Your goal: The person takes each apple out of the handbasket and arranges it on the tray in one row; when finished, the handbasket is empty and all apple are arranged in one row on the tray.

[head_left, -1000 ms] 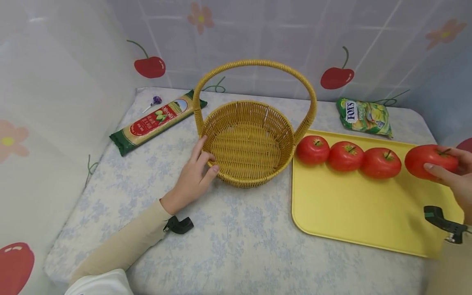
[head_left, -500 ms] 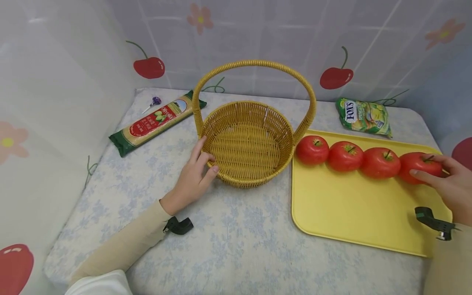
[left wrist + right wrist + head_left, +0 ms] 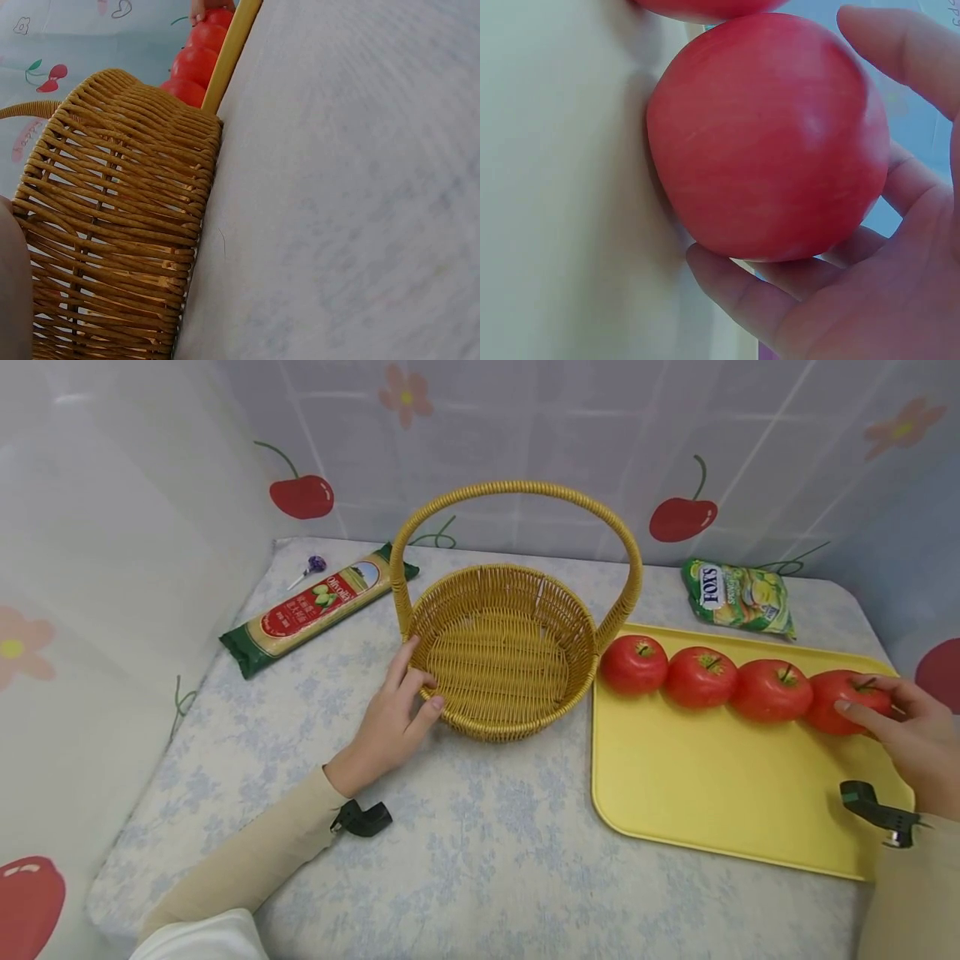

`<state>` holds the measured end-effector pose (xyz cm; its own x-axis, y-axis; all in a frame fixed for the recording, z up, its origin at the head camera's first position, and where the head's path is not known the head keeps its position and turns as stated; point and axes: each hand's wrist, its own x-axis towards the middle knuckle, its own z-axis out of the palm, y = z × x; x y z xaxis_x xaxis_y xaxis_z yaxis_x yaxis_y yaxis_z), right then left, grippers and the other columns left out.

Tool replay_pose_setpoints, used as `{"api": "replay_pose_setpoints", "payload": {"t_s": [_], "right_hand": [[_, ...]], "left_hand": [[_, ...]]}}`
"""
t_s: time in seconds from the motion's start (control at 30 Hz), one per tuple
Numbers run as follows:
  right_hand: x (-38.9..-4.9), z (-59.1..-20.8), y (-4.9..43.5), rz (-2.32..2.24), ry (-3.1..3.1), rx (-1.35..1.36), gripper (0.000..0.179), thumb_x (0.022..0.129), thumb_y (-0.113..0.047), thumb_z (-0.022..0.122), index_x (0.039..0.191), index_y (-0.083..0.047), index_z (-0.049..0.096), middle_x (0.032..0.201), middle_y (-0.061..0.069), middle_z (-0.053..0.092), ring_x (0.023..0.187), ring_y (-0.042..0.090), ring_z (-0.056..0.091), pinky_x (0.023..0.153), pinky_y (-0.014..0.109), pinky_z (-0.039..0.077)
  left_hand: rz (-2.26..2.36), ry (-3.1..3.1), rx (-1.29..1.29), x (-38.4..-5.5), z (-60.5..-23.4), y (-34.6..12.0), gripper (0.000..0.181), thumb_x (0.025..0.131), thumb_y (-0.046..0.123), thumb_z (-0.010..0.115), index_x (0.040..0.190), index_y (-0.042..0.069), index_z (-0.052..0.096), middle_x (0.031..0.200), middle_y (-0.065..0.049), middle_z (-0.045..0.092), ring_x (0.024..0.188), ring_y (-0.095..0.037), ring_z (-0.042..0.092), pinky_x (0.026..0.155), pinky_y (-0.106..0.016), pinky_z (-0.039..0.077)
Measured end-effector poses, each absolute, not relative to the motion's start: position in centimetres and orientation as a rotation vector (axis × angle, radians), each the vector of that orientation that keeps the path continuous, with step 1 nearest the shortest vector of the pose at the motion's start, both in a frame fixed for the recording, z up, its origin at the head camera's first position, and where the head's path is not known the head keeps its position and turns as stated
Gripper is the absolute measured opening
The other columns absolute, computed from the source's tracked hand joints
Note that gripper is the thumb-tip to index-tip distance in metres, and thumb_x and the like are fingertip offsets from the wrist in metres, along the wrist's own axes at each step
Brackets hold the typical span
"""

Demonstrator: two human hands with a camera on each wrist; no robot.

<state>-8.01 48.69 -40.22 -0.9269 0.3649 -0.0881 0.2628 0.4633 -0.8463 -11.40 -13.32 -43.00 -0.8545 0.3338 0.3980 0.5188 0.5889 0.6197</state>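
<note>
My right hand (image 3: 918, 735) is curled round a red apple (image 3: 836, 702), which sits at the right end of a row on a yellow tray (image 3: 705, 777). In the right wrist view, fingers surround that apple (image 3: 769, 142), and its lower side is close to the tray. Several more apples, such as the one beside it (image 3: 771, 691), line the tray's back edge. My left hand (image 3: 390, 718) rests with relaxed fingers on the left front rim of a round wicker basket (image 3: 498, 727) with a tall handle. Nothing lies inside the basket.
At the back left lie a pack of spaghetti (image 3: 315, 610) and a lollipop (image 3: 309, 570). A green Fox's candy bag (image 3: 738, 597) lies behind the tray. Patterned cloth walls border the table (image 3: 487, 843) at the back and sides.
My right hand has brought the apple left and down onto the tray, against the end of the row. My left hand and the basket have stayed put.
</note>
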Motion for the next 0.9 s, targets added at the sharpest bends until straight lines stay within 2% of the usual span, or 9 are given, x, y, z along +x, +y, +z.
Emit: {"api": "replay_pose_setpoints", "payload": {"t_s": [0.3, 0.57, 0.67, 0.77, 0.83, 0.87, 0.9], "right_hand": [[-7.9, -40.4, 48.5, 1.572, -2.515, -0.519, 0.031, 0.098, -0.010, 0.067, 0.105, -0.040, 0.060, 0.101, -0.029, 0.050, 0.086, -0.009, 0.046, 0.064, 0.000, 0.044], [-8.0, -40.8, 48.9, 1.539, -2.525, -0.497, 0.049, 0.097, -0.007, 0.068, 0.126, -0.043, 0.053, 0.107, -0.033, 0.050, 0.089, -0.013, 0.046, 0.065, -0.001, 0.043], [-7.9, -40.9, 49.1, 1.514, -2.553, -0.515, 0.052, 0.098, -0.010, 0.068, 0.134, -0.043, 0.050, 0.114, -0.032, 0.049, 0.090, -0.013, 0.045, 0.066, -0.002, 0.042], [-7.8, -40.9, 49.2, 1.468, -2.578, -0.543, 0.053, 0.099, -0.014, 0.068, 0.136, -0.046, 0.048, 0.114, -0.033, 0.047, 0.091, -0.014, 0.044, 0.067, -0.003, 0.041], [-7.7, -40.9, 49.3, 1.405, -2.606, -0.564, 0.056, 0.100, -0.017, 0.066, 0.143, -0.045, 0.046, 0.123, -0.031, 0.049, 0.096, -0.013, 0.042, 0.071, -0.003, 0.041], [-7.7, -41.0, 49.4, 1.363, -2.626, -0.586, 0.057, 0.101, -0.019, 0.065, 0.147, -0.045, 0.043, 0.132, -0.028, 0.051, 0.105, -0.010, 0.046, 0.075, -0.003, 0.041], [-7.7, -41.1, 49.6, 1.327, -2.643, -0.611, 0.059, 0.101, -0.022, 0.064, 0.151, -0.044, 0.040, 0.142, -0.022, 0.050, 0.116, -0.006, 0.049, 0.086, 0.000, 0.042]], "left_hand": [[-1.116, -2.582, -0.704, -11.5, -43.0, -13.2, 0.078, 0.101, 0.071, 0.021, 0.114, 0.003, 0.057, 0.167, -0.024, 0.023, 0.054, -0.010, 0.033, 0.051, -0.030, 0.034], [-1.117, -2.572, -0.710, -11.4, -43.1, -13.2, 0.079, 0.101, 0.071, 0.021, 0.114, 0.002, 0.057, 0.166, -0.025, 0.024, 0.053, -0.009, 0.033, 0.050, -0.029, 0.034], [-1.115, -2.564, -0.714, -11.5, -43.2, -13.1, 0.077, 0.102, 0.071, 0.022, 0.114, 0.003, 0.057, 0.166, -0.025, 0.025, 0.053, -0.008, 0.033, 0.050, -0.028, 0.034], [-1.115, -2.561, -0.716, -11.6, -43.2, -13.1, 0.075, 0.102, 0.070, 0.022, 0.114, 0.004, 0.056, 0.166, -0.025, 0.025, 0.052, -0.008, 0.033, 0.050, -0.028, 0.034], [-1.117, -2.573, -0.721, -11.6, -43.2, -13.1, 0.075, 0.102, 0.070, 0.022, 0.115, 0.004, 0.056, 0.166, -0.025, 0.024, 0.052, -0.010, 0.035, 0.050, -0.029, 0.035], [-1.117, -2.588, -0.724, -11.6, -43.1, -13.2, 0.075, 0.102, 0.070, 0.022, 0.115, 0.004, 0.056, 0.167, -0.024, 0.023, 0.053, -0.012, 0.036, 0.050, -0.030, 0.035], [-1.121, -2.604, -0.724, -11.6, -42.9, -13.3, 0.075, 0.103, 0.070, 0.023, 0.116, 0.004, 0.057, 0.167, -0.024, 0.022, 0.054, -0.015, 0.040, 0.051, -0.032, 0.037]]}}
